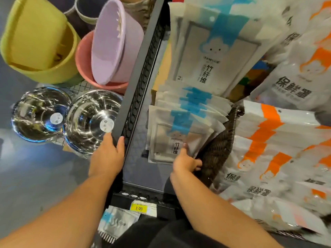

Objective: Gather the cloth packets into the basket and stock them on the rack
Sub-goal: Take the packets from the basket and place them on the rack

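Right hand [186, 161] pinches the lower corner of the front cloth packet [172, 140], thumb laid on its face and fingers curled behind. Whether those fingers also catch the rim of the wicker basket [219, 145] I can't quite tell, since the two press together there. Just behind that packet stands a row of blue-banded packets [195, 102], leaning one on another, with the basket's dark weave touching their right edge. Across from the grip, the left hand [107, 154] wraps the black rack frame [138, 86], as if bracing. Right of the basket lie heaps of orange-banded packets [268, 140]. Beyond the left hand sit steel bowls [89, 120] and plastic basins [111, 42]. Below both arms one loose blue packet [116, 222] lies near a yellow price tag [138, 208]. By my reckoning the gathering is mostly done and stocking is under way. That stray packet, and squaring the row, look to be what's left.
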